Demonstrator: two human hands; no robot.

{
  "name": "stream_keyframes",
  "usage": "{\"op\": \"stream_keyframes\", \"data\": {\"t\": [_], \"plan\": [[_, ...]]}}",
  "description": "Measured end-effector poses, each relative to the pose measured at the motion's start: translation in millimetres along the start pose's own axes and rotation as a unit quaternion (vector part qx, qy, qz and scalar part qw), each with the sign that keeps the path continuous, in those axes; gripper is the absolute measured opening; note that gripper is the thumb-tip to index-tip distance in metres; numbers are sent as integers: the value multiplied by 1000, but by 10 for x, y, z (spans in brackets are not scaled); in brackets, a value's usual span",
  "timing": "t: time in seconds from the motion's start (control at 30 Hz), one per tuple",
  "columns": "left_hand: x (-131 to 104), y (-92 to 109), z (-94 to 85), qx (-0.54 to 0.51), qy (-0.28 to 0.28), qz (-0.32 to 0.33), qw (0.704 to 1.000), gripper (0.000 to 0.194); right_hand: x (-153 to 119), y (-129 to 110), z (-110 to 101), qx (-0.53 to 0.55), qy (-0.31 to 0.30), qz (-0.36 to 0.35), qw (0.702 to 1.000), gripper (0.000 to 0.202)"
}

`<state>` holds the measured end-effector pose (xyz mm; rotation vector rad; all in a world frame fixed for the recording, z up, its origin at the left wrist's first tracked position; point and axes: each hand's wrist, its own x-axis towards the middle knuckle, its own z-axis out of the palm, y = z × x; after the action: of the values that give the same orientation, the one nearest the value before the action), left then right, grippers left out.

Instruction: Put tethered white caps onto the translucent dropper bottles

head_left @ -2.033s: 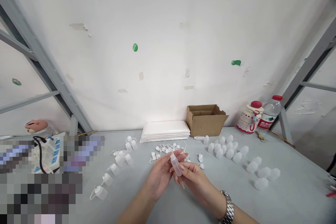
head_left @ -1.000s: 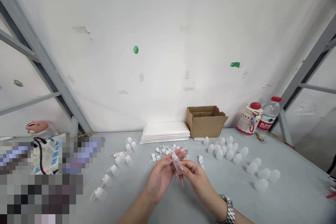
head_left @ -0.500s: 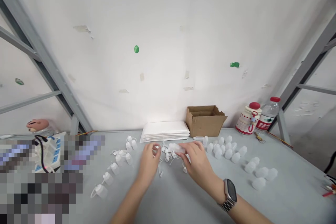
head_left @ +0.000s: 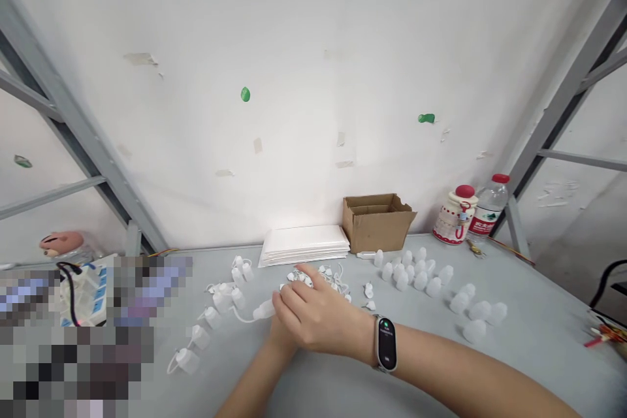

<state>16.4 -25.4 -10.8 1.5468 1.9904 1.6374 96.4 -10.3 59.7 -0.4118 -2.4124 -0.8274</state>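
Observation:
My right hand (head_left: 318, 313) reaches across over my left hand (head_left: 284, 333), fingers curled. A small frosted white plastic shell with a thin white cord (head_left: 264, 310) sticks out to the left from between the hands, by the right fingertips. The left hand lies underneath; its fingers are hidden. Just behind them is a pile of small white corded parts (head_left: 336, 277), partly covered by the right hand. On the left stand several frosted pieces with white cords (head_left: 187, 360). To the right several rounded frosted shells (head_left: 420, 279) are spread out without cords.
Against the wall are a stack of white envelopes (head_left: 304, 241) and an open cardboard box (head_left: 379, 228). At the right stand a red-lidded jar (head_left: 453, 219), a plastic bottle (head_left: 487, 209) and small pliers (head_left: 475, 248). A power strip (head_left: 95, 290) lies left.
Both hands have come together, the right crossing leftward over the left. The frosted shell moved left with them, and a cord now trails from it. The view has shifted slightly.

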Motion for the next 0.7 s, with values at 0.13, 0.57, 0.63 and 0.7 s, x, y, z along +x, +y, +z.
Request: {"op": "stream_keyframes", "data": {"t": [0.13, 0.57, 0.63, 0.7], "plan": [[-75, 293, 62, 50, 105, 4, 993, 28, 60, 2, -43, -10, 25, -6, 1000, 23], [197, 39, -372, -171, -132, -75, 974, 20, 139, 56, -276, 6, 38, 34, 999, 25], [249, -58, -308, -189, -159, -93, 965, 17, 127, 52, -275, 25, 34, 45, 998, 25], [304, -152, -195, -217, -204, -102, 949, 14, 84, 58, -259, 74, 35, 87, 993, 23]]}}
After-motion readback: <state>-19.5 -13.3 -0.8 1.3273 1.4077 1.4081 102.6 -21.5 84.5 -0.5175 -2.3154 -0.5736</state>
